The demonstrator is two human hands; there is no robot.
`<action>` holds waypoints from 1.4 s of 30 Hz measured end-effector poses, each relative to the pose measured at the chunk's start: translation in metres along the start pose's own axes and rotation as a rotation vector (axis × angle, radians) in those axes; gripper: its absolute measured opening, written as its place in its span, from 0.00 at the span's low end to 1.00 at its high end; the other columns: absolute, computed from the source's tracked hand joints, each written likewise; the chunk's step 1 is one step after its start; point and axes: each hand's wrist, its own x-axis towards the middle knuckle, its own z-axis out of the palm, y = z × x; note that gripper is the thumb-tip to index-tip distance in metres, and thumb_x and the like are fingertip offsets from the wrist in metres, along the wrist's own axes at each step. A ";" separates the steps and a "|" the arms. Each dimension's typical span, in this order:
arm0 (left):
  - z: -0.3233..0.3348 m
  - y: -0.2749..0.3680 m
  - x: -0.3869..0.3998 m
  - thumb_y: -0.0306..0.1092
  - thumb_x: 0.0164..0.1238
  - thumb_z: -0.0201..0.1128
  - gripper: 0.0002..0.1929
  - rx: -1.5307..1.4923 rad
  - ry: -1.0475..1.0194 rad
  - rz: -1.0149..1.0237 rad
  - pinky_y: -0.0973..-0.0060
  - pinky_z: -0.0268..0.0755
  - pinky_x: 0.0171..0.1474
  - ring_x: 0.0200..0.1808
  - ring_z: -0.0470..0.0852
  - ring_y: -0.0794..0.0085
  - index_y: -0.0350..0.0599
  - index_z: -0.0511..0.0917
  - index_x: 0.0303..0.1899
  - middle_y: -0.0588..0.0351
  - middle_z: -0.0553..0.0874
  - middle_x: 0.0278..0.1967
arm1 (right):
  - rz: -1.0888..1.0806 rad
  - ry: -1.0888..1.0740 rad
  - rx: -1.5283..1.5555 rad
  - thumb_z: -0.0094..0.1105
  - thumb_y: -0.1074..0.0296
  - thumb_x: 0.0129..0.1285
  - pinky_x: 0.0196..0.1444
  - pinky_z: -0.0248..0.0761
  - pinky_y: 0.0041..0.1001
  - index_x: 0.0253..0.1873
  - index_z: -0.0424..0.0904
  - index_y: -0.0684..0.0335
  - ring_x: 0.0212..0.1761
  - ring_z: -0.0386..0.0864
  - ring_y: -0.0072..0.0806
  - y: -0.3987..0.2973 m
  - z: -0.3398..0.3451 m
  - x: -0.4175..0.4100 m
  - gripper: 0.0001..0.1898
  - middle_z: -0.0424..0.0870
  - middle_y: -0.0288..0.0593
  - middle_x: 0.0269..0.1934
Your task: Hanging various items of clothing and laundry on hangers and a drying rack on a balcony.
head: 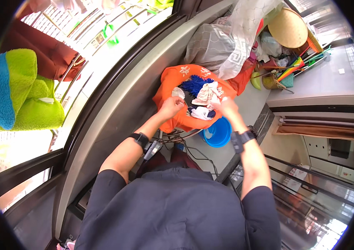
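Note:
In front of me an orange fabric bag (177, 120) with white printed characters is spread open over a stand. Inside it lie a dark blue shaggy cloth (195, 85), a crumpled cream cloth (207, 93) and a white cloth (201, 113) beside something navy. My left hand (173, 107) is at the opening's left side, its fingers curled just below a small white cloth (178, 92); whether they grip it is unclear. On the right side, my right hand (227, 107) has its fingers closed at the lower right edge of the cream cloth. Those fingertips look blurred.
A blue plastic bucket (219, 132) stands on the floor right of the bag. Black cables (192, 149) hang near my legs. Beyond are a sheer curtain (217, 47), a conical hat (288, 28) and a basket (270, 82). Green fleece (36, 103) hangs outside the window at left.

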 end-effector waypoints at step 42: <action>-0.054 0.252 -0.110 0.32 0.66 0.60 0.11 0.350 0.299 0.605 0.67 0.77 0.46 0.40 0.86 0.57 0.38 0.80 0.46 0.46 0.86 0.36 | -0.820 -0.306 1.456 0.63 0.57 0.69 0.55 0.67 0.21 0.67 0.66 0.63 0.51 0.73 0.18 -0.076 -0.126 -0.053 0.28 0.77 0.35 0.47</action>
